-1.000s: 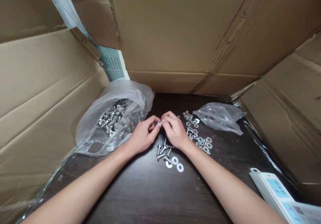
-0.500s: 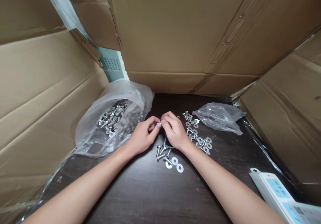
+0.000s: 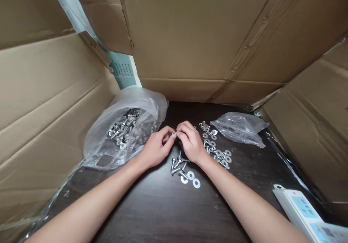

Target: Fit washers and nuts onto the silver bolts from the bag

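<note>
My left hand [image 3: 155,148] and my right hand [image 3: 190,142] meet fingertip to fingertip over the dark table [image 3: 163,206]. Both pinch one small metal fastener [image 3: 174,134] between them; most of it is hidden by the fingers. Just below the hands lie several loose bolts [image 3: 177,163] and three flat washers [image 3: 191,177]. To the right of my right hand spreads a scatter of nuts and washers [image 3: 216,147].
A clear plastic bag full of bolts [image 3: 123,128] lies at the left. A smaller, nearly flat plastic bag [image 3: 239,127] lies at the right. Cardboard walls [image 3: 195,36] close in the table on three sides. A white power strip [image 3: 301,210] sits at the lower right.
Both hands stay together on the small fastener with only slight finger motion. The view has shifted a little.
</note>
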`<action>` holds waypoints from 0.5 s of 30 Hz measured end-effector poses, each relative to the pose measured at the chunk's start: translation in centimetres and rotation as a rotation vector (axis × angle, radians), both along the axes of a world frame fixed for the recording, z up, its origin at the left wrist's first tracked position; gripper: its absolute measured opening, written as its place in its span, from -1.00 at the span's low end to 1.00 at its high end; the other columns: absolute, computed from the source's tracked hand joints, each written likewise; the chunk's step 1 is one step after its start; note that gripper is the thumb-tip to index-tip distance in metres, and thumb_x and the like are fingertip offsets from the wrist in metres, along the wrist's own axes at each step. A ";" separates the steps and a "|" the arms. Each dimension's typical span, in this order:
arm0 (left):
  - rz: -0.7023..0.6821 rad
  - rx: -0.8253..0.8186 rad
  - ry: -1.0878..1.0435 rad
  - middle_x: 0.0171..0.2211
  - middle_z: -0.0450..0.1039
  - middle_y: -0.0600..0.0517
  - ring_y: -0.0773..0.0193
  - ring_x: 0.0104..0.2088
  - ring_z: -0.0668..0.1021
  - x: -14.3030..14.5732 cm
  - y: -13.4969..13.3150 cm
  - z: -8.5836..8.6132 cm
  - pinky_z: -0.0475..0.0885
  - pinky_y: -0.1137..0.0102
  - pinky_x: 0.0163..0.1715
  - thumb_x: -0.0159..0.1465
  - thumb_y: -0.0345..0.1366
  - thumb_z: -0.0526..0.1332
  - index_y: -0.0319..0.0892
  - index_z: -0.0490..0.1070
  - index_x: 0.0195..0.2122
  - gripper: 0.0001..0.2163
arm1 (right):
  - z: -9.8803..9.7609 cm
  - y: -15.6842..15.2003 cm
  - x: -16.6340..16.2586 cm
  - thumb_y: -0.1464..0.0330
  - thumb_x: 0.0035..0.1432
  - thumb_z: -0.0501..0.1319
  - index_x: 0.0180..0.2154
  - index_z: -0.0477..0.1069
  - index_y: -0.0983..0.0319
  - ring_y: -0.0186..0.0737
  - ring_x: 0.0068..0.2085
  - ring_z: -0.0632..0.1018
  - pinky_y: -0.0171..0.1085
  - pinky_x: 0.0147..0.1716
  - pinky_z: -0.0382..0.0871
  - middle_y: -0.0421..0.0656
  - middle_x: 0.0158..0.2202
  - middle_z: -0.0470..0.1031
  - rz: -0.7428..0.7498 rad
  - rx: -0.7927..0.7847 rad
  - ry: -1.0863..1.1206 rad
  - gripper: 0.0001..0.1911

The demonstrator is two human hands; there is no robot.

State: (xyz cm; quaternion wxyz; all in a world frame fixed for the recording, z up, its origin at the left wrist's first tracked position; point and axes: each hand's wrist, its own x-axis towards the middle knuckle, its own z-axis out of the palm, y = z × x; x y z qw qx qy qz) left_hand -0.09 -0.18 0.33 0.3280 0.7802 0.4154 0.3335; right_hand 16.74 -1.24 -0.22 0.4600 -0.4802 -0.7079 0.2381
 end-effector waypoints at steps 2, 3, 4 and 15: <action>-0.003 0.005 0.003 -0.59 0.11 0.20 0.34 -0.54 0.25 0.0 0.0 0.0 0.18 0.43 -0.46 0.40 -0.21 0.10 -0.18 0.41 -0.19 -0.82 | -0.1 0.1 0.0 0.42 0.30 0.04 -0.45 0.25 0.17 -0.17 -0.21 0.46 -0.20 -0.16 0.32 -0.13 -0.29 0.37 0.011 0.008 -0.008 -0.77; -0.005 0.010 0.004 -0.59 0.12 0.20 0.34 -0.54 0.25 0.0 0.0 0.0 0.18 0.43 -0.46 0.40 -0.22 0.10 -0.18 0.41 -0.19 -0.83 | -0.1 0.1 0.0 0.42 0.30 0.04 -0.45 0.25 0.17 -0.17 -0.22 0.46 -0.20 -0.17 0.32 -0.13 -0.29 0.38 0.014 0.012 -0.015 -0.76; -0.006 0.015 0.006 -0.59 0.12 0.20 0.34 -0.54 0.26 -0.1 0.0 0.0 0.18 0.43 -0.46 0.40 -0.22 0.10 -0.18 0.41 -0.19 -0.83 | -0.2 0.1 0.0 0.41 0.31 0.03 -0.45 0.25 0.17 -0.17 -0.22 0.46 -0.20 -0.17 0.32 -0.13 -0.29 0.38 0.016 0.014 -0.022 -0.75; -0.019 0.003 0.011 -0.58 0.14 0.20 0.34 -0.53 0.27 -0.1 0.0 0.1 0.19 0.43 -0.44 0.42 -0.19 0.08 -0.19 0.42 -0.16 -0.80 | 0.2 0.1 -0.2 0.33 0.37 0.05 -0.50 0.29 0.19 -0.22 -0.30 0.46 -0.21 -0.24 0.32 -0.15 -0.35 0.39 -0.018 -0.033 0.007 -0.66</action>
